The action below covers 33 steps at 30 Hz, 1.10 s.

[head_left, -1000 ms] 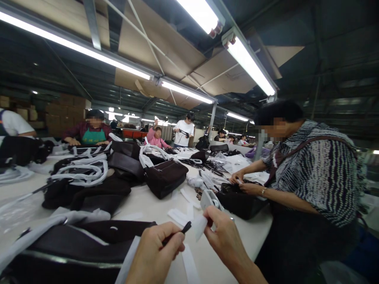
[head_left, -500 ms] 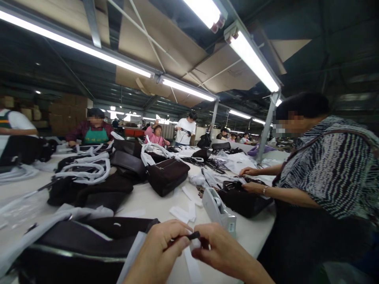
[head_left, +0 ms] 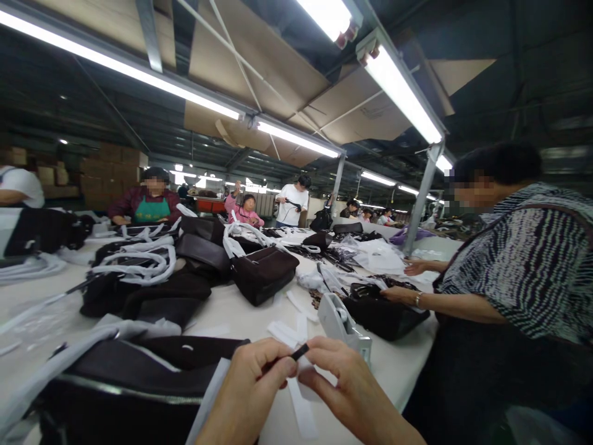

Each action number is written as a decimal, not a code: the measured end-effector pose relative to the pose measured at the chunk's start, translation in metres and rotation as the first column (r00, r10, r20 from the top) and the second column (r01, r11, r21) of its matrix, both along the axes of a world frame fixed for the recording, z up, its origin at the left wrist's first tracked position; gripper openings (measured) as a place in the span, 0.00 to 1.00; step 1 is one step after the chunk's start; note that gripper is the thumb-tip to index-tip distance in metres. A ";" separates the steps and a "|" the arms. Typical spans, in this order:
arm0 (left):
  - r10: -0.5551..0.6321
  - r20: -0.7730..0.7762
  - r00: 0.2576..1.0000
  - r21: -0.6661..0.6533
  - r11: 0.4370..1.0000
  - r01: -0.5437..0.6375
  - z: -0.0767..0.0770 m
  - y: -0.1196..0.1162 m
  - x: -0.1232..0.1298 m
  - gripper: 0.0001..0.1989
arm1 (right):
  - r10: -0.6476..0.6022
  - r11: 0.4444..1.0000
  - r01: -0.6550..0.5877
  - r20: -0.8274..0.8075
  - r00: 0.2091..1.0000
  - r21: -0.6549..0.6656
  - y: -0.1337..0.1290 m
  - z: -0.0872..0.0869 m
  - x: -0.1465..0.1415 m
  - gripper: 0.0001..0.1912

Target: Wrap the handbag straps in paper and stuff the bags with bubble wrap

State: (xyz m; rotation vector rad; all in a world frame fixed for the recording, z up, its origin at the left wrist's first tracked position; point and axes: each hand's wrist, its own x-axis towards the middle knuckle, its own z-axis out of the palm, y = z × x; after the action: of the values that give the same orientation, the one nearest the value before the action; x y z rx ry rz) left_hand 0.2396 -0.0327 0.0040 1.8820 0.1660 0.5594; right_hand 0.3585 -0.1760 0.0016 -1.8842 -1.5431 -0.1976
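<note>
1. Fingers (head_left: 281,372) of the left hand (head_left: 250,384) are pinched narrow, and they've got a black strip (head_left: 300,352) between thumb and forefinger, its end poking out to the right.
2. Now the right hand (head_left: 345,377), just beside it: thumb and fingertips drawn close on a small white piece (head_left: 304,369), right by the strip's tip; whether the two touch, I can't tell.
3. Just under and beyond, white paper strips (head_left: 302,411) lie on the pale bench (head_left: 393,371), one running toward the near edge between the wrists.
4. Right of those, just past the right hand, a grey tape dispenser (head_left: 341,326) stands on the bench.
5. Near left, big and dark, it's a zipped bag (head_left: 143,377) with a white-wrapped handle (head_left: 60,369) draped over it; a white sheet (head_left: 209,398) shows between bag and left wrist.
6. Farther out, mid-bench, a dark brown handbag (head_left: 264,275) with wrapped straps, and left of it a heap of black bags (head_left: 167,293).
7. On the right, a co-worker (head_left: 514,266) in a patterned top, one hand at a black bag (head_left: 386,321), the other near white plastic (head_left: 382,256).
8. Way off on the far side, a person in white (head_left: 291,210); far left, a person in a green apron (head_left: 149,209); tube lights (head_left: 403,93) blaze above.
</note>
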 end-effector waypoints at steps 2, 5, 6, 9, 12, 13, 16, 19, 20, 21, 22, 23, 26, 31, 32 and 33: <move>0.002 -0.009 1.000 -0.008 1.000 -0.002 -0.001 0.000 0.000 0.12 | 0.009 1.000 -0.009 0.013 1.000 0.001 -0.001 -0.003 0.001 0.09; -0.009 -0.015 1.000 -0.052 0.999 0.009 -0.002 0.001 0.001 0.12 | -0.023 1.000 0.023 -0.040 0.999 -0.005 0.000 -0.004 0.003 0.12; -0.019 -0.012 1.000 -0.084 0.996 0.018 -0.002 0.001 0.001 0.12 | -0.038 0.999 0.038 -0.081 0.996 -0.002 0.000 -0.004 0.004 0.13; -0.043 0.000 0.999 -0.192 0.980 0.042 -0.001 0.003 0.000 0.14 | -0.055 0.997 0.065 -0.249 0.967 0.033 0.000 -0.003 0.009 0.14; -0.055 -0.001 0.998 -0.215 0.975 0.054 0.002 0.004 -0.002 0.14 | -0.047 0.996 0.072 -0.385 0.922 0.052 -0.002 -0.002 0.014 0.13; -0.067 -0.003 0.998 -0.202 0.977 0.065 0.003 0.004 -0.002 0.14 | -0.044 0.997 0.069 -0.414 0.909 0.046 -0.003 -0.002 0.015 0.13; -0.101 -0.006 0.995 -0.161 0.982 0.099 0.005 0.005 -0.003 0.14 | -0.027 0.999 0.038 -0.449 0.893 0.016 -0.003 -0.002 0.014 0.11; -0.102 -0.011 0.995 -0.156 0.983 0.099 0.006 0.005 -0.003 0.15 | -0.057 0.998 0.057 -0.366 0.929 -0.011 -0.002 -0.003 0.013 0.12; -0.102 -0.013 0.995 -0.159 0.982 0.099 0.006 0.005 -0.003 0.15 | -0.088 0.996 0.088 -0.294 0.952 -0.012 -0.002 -0.003 0.014 0.13; -0.106 -0.017 0.994 -0.166 0.981 0.102 0.006 0.004 -0.003 0.15 | -0.120 0.992 0.123 -0.200 0.972 -0.001 -0.002 -0.002 0.015 0.13; -0.110 -0.025 0.994 -0.174 0.979 0.104 0.007 0.003 -0.003 0.14 | -0.148 0.988 0.151 -0.091 0.985 0.026 -0.003 -0.001 0.017 0.13; -0.108 -0.036 0.994 -0.178 0.979 0.100 0.007 0.003 -0.003 0.13 | -0.164 0.985 0.162 0.021 0.986 0.067 -0.005 0.000 0.018 0.12; -0.088 -0.094 0.992 -0.181 0.981 0.070 0.007 0.000 -0.003 0.11 | -0.158 0.972 0.091 0.317 0.935 0.217 -0.009 0.007 0.020 0.09; -0.074 -0.154 0.985 -0.202 0.978 0.041 0.006 -0.001 -0.002 0.11 | -0.261 0.927 0.013 0.619 0.741 0.374 -0.009 0.016 0.013 0.13; -0.067 -0.161 0.985 -0.206 0.978 0.033 0.005 -0.001 -0.001 0.12 | -0.271 0.926 0.008 0.651 0.709 0.378 -0.008 0.017 0.011 0.13; -0.062 -0.167 0.984 -0.213 0.977 0.026 0.004 0.000 0.000 0.12 | -0.272 0.928 -0.001 0.678 0.682 0.373 -0.007 0.018 0.009 0.13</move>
State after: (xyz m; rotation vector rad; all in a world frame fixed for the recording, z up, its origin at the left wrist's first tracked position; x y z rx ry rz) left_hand 0.2399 -0.0326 0.0083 1.7215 0.2859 0.3332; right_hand 0.3676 -0.1826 0.0196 -1.7016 -1.6813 -1.3483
